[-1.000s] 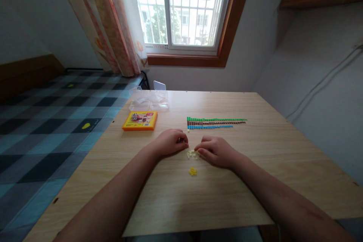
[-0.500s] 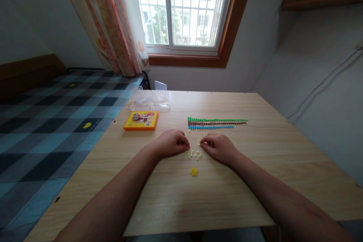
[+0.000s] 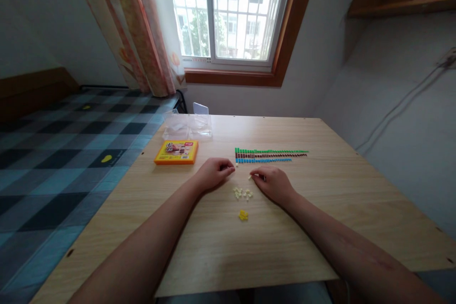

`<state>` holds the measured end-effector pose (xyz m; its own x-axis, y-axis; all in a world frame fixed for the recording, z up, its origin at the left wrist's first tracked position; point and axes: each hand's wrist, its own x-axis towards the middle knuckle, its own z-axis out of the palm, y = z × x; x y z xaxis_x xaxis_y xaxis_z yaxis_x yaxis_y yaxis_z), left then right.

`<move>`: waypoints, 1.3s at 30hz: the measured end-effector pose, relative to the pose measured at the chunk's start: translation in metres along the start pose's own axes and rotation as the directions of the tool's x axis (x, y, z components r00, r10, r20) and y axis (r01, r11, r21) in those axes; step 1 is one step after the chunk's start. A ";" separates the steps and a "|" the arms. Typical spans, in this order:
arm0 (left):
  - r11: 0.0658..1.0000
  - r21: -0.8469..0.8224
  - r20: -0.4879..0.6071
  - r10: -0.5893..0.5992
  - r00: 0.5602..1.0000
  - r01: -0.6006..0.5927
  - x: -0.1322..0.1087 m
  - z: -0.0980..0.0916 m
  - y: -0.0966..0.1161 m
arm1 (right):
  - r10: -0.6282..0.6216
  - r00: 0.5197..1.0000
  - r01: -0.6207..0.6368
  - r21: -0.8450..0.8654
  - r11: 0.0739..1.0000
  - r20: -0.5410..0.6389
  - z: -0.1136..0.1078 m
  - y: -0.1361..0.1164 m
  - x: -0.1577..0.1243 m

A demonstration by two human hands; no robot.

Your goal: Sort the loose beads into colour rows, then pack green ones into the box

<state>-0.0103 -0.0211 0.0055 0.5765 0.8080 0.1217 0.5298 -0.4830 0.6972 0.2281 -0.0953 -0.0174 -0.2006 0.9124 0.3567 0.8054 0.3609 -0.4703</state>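
Observation:
My right hand (image 3: 272, 183) pinches a small cream block (image 3: 250, 177) between thumb and fingertips, just above the table. My left hand (image 3: 215, 172) is closed, its thumb and fingertips together beside a single cream block (image 3: 237, 165); what they hold, if anything, is too small to make out. That single block stands below the left end of the rows of blocks: green (image 3: 270, 151), brown (image 3: 267, 156) and blue (image 3: 263, 160). Nearer to me lie a loose heap of cream blocks (image 3: 242, 194) and a small heap of yellow blocks (image 3: 243, 215).
An orange and yellow flat box (image 3: 176, 152) lies on the wooden table (image 3: 285, 256) at left. Behind it stands a clear plastic container (image 3: 187, 127) with its lid raised. A bed with a checked cover (image 3: 71, 147) adjoins the table's left side.
My left hand has moved away from the cream heap, up toward the single block by the rows. My right hand has lifted slightly away from the heap, keeping its cream block.

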 end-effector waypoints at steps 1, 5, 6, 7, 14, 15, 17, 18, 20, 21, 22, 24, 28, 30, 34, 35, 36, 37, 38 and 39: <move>1.000 0.002 -0.017 0.001 1.000 -0.001 0.000 0.001 -0.001 | 0.017 1.000 -0.017 -0.001 1.000 -0.021 0.000 -0.001 0.000; 0.998 0.054 -0.053 0.026 0.998 -0.023 0.000 0.003 0.000 | 0.048 0.998 -0.049 -0.034 0.998 -0.050 -0.002 -0.005 -0.002; 0.997 0.067 -0.057 0.033 0.998 -0.029 0.000 0.004 0.000 | 0.046 0.998 -0.048 -0.045 0.998 -0.047 -0.002 -0.006 -0.003; 0.996 0.078 -0.059 0.039 0.997 -0.035 0.000 0.004 0.001 | 0.042 0.998 -0.044 -0.055 0.998 -0.043 -0.002 -0.007 -0.003; 0.966 0.252 -0.110 0.083 0.990 -0.053 0.000 0.004 0.002 | -0.004 1.000 0.003 -0.087 0.996 -0.013 0.000 -0.005 -0.002; 0.957 0.286 -0.117 0.082 0.990 -0.045 0.000 0.004 0.002 | -0.015 1.000 0.014 -0.090 0.996 -0.014 0.002 -0.004 -0.001; 0.941 0.338 -0.120 0.077 0.990 -0.032 0.001 0.005 0.001 | -0.045 0.999 0.044 -0.098 0.994 -0.010 0.004 -0.003 0.000; 0.934 0.356 -0.112 0.080 0.991 -0.035 0.001 0.006 0.000 | -0.062 0.998 0.061 -0.102 0.993 -0.006 0.006 -0.002 0.002; 0.923 0.381 -0.090 0.088 0.992 -0.047 0.002 0.007 -0.002 | -0.097 0.995 0.097 -0.108 0.989 0.006 0.008 -0.001 0.006; 0.922 0.385 -0.082 0.091 0.992 -0.053 0.003 0.008 -0.003 | -0.115 0.993 0.116 -0.111 0.987 0.013 0.009 -0.001 0.009; 0.922 0.384 -0.080 0.094 0.992 -0.056 0.003 0.008 -0.004 | -0.133 0.991 0.134 -0.116 0.984 0.020 0.010 0.000 0.012; 0.926 0.372 -0.087 0.095 0.992 -0.056 0.004 0.008 -0.006 | -0.165 0.986 0.168 -0.134 0.977 0.033 0.012 0.000 0.020; 0.932 0.357 -0.097 0.097 0.991 -0.056 0.003 0.007 -0.006 | -0.216 0.975 0.221 -0.165 0.961 0.048 0.015 0.001 0.034; 0.928 0.368 -0.092 0.095 0.991 -0.054 0.002 0.007 -0.005 | -0.230 0.972 0.234 -0.160 0.959 0.042 0.016 0.002 0.035; 0.914 0.401 -0.072 0.090 0.993 -0.053 0.002 0.007 -0.004 | -0.229 0.973 0.229 -0.147 0.962 0.015 0.016 0.003 0.031; 0.912 0.406 -0.068 0.088 0.994 -0.053 0.002 0.007 -0.003 | -0.235 0.972 0.235 -0.147 0.961 0.022 0.015 0.003 0.029; 0.911 0.410 -0.066 0.087 0.994 -0.053 0.002 0.007 -0.003 | -0.241 0.970 0.243 -0.149 0.958 0.034 0.015 0.003 0.029; 0.910 0.412 -0.065 0.086 0.994 -0.052 0.002 0.007 -0.003 | -0.244 0.969 0.249 -0.150 0.957 0.046 0.014 0.003 0.029; 0.910 0.412 -0.065 0.086 0.994 -0.052 0.002 0.007 -0.002 | -0.245 0.968 0.250 -0.147 0.957 0.057 0.014 0.002 0.029; 0.910 0.411 -0.063 0.086 0.994 -0.053 0.002 0.007 -0.002 | -0.242 0.968 0.249 -0.139 0.959 0.064 0.013 0.002 0.030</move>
<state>-0.0059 -0.0213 -0.0003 0.5799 0.7828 0.2256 0.7070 -0.6212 0.3380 0.2166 -0.0644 -0.0186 -0.4250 0.8085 0.4071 0.7995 0.5461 -0.2499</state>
